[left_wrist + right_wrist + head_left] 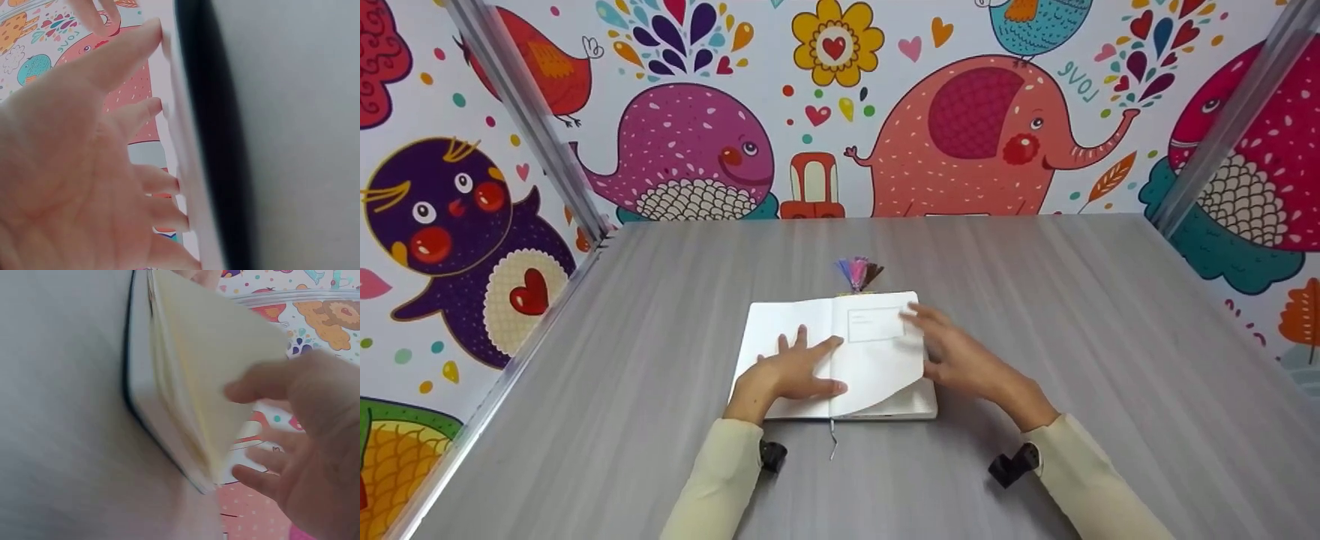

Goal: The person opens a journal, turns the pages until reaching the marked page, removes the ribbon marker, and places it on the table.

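An open notebook (877, 367) with blank white pages lies on the table. The right-hand page has a printed box near its top, and its lower corner curls up off the pages beneath. My left hand (791, 375) rests spread across the left page, with thumb and index finger reaching over the centre fold. At the notebook's right edge is my right hand (967, 360), its fingertips at the upper side of the raised page. The right wrist view has the thumb (247, 388) against the lifted page (219, 343), fingers apart and blurred.
A tasselled bookmark (857, 274) in blue, pink and brown sticks out above the notebook. A thin ribbon (833, 439) hangs from its lower edge. The grey wood-grain table (585, 375) meets cartoon-printed walls (825, 112) at the back and sides.
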Action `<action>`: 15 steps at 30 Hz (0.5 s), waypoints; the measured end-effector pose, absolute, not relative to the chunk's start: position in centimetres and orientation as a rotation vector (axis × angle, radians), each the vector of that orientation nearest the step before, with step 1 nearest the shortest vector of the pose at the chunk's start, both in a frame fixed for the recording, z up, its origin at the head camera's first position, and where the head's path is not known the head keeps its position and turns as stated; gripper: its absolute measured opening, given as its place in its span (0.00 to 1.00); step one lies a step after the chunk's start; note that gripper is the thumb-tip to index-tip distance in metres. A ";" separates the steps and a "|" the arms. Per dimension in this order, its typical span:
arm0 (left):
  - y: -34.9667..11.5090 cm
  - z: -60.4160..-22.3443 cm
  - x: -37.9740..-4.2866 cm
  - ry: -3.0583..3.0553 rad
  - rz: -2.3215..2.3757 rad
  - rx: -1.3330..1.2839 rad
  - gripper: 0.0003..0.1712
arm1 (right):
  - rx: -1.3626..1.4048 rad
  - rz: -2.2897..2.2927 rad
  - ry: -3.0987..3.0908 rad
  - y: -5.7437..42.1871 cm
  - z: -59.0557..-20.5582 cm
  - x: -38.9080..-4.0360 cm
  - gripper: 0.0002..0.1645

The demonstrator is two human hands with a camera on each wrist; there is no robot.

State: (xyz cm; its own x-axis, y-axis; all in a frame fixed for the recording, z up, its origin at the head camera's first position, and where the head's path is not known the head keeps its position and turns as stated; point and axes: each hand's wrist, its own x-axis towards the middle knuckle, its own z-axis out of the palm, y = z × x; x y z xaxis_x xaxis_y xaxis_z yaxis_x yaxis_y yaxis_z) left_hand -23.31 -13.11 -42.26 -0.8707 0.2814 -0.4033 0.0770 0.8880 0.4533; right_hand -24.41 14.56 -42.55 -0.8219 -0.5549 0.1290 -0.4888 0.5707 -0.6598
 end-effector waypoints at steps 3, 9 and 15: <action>-13.2 -42.2 -23.3 2.585 0.591 0.273 0.46 | -0.719 -1.365 2.645 14.2 -42.9 -24.7 0.46; -13.1 -42.2 -23.2 2.587 0.591 0.289 0.46 | -0.230 -1.887 2.293 13.3 -43.0 -24.7 0.39; -13.1 -42.2 -23.1 2.600 0.595 0.290 0.46 | 0.087 -2.042 2.106 12.7 -43.3 -24.7 0.32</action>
State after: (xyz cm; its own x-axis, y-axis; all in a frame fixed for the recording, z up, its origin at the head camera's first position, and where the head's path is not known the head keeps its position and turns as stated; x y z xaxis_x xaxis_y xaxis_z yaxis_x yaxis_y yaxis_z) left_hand -23.14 -13.10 -42.16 -0.8743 0.2971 -0.3840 0.1005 0.8845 0.4555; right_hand -24.73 12.75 -43.28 -0.9769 -0.1008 -0.1886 0.1855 0.0401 -0.9818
